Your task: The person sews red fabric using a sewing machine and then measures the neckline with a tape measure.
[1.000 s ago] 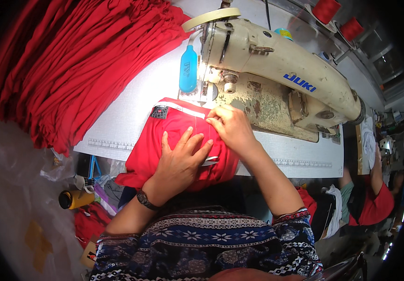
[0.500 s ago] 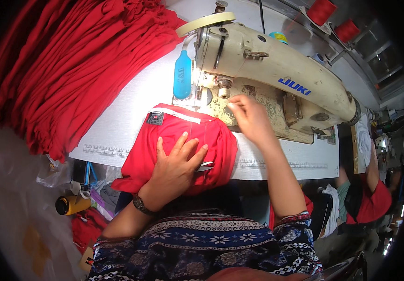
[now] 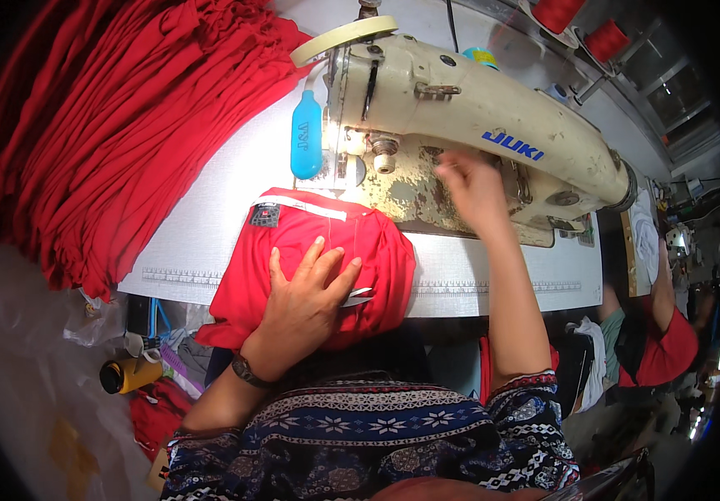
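Note:
A red garment (image 3: 293, 231) with a white neck tape and a dark label lies bunched at the table's front edge. My left hand (image 3: 301, 292) presses on it, fingers spread. From under that hand stick out the metal blades of small scissors (image 3: 358, 297); their handles are hidden, so I cannot tell how they are held. Over the bed of a cream sewing machine (image 3: 426, 98), my right hand (image 3: 472, 185) is raised with curled fingers drawn together, partly smeared by motion. Anything between those fingers is too small to make out. Pale threads (image 3: 356, 238) lie across the garment.
Folded red fabric (image 3: 126, 108) is heaped at the left. A blue paddle-shaped thing (image 3: 305, 138) hangs by the machine head, below a pale yellow tape roll (image 3: 343, 38). Red thread cones (image 3: 607, 40) stand at the back right. Another person's red sleeve (image 3: 664, 346) shows at right.
My right hand has moved right, away from the needle area and farther along the machine bed. My left hand stays on the garment. The whole view has shifted slightly.

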Motion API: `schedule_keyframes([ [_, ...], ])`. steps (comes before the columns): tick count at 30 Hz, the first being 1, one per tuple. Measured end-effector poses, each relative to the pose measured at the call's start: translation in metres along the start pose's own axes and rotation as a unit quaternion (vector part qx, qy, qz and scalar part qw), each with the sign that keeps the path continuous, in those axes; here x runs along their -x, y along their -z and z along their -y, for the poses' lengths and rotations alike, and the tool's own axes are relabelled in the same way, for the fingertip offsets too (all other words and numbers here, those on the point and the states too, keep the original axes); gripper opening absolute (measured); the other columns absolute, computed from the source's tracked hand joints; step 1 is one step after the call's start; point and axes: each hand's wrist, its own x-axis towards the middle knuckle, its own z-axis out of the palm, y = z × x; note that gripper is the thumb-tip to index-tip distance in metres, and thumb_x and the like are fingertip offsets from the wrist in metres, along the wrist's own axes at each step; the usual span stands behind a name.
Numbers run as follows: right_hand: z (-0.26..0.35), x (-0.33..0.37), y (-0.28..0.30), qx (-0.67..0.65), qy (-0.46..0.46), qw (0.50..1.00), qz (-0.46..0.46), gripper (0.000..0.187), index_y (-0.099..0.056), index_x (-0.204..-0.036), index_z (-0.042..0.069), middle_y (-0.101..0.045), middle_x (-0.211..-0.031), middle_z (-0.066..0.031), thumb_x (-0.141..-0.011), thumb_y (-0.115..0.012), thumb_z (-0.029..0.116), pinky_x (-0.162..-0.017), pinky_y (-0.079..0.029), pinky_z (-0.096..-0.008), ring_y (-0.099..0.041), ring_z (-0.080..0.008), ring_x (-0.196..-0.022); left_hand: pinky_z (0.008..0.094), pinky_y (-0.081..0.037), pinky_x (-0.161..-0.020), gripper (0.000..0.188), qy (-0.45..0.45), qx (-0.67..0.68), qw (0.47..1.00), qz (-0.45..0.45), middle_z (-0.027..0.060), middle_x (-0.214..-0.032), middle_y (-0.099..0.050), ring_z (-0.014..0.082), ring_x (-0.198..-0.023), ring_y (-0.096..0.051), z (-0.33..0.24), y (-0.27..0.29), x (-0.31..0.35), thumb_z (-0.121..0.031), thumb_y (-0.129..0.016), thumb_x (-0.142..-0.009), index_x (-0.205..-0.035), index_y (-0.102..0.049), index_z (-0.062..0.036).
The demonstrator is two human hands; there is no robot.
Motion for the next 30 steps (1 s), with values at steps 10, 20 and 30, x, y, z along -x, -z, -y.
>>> schedule_keyframes([
  [10,0.033,-0.015,-0.02,-0.025,0.137,0.955,0.261,0.025,-0.072,-0.103,0.005,-0.071,-0.085,-0.0109,-0.084,-0.077,0.02,-0.074,-0.053,-0.034,-0.068,-0.0228,-0.076,0.0749,-0.022,-0.108,0.056,0.008,-0.003,1.0,0.012,0.0099,-0.145,-0.049,0.0336,-0.142,-0.042,0.001,0.001,0.001,-0.015,-0.064,-0.091,-0.145,-0.053,-0.0193],
  [20,0.052,0.015,0.001,-0.067,0.127,0.973,0.183,0.02,-0.07,-0.099,0.0,-0.069,-0.087,-0.0144,-0.087,-0.075,0.015,-0.073,-0.054,-0.0364,-0.069,-0.024,-0.08,0.0748,-0.023,-0.107,0.054,0.008,-0.001,1.0,-0.001,0.01,-0.145,-0.049,0.0323,-0.142,-0.043,0.001,-0.001,0.002,-0.018,-0.064,-0.092,-0.145,-0.054,-0.0188],
  [30,0.053,0.036,-0.052,0.054,0.281,0.951,0.114,0.01,-0.068,-0.093,0.005,-0.066,-0.087,-0.0117,-0.087,-0.068,0.013,-0.074,-0.054,-0.0429,-0.067,-0.0321,-0.086,0.0747,-0.025,-0.106,0.052,0.0,-0.002,1.0,-0.008,0.0096,-0.143,-0.05,0.0318,-0.141,-0.044,0.001,0.0,0.0,-0.018,-0.065,-0.091,-0.142,-0.055,-0.0178],
])
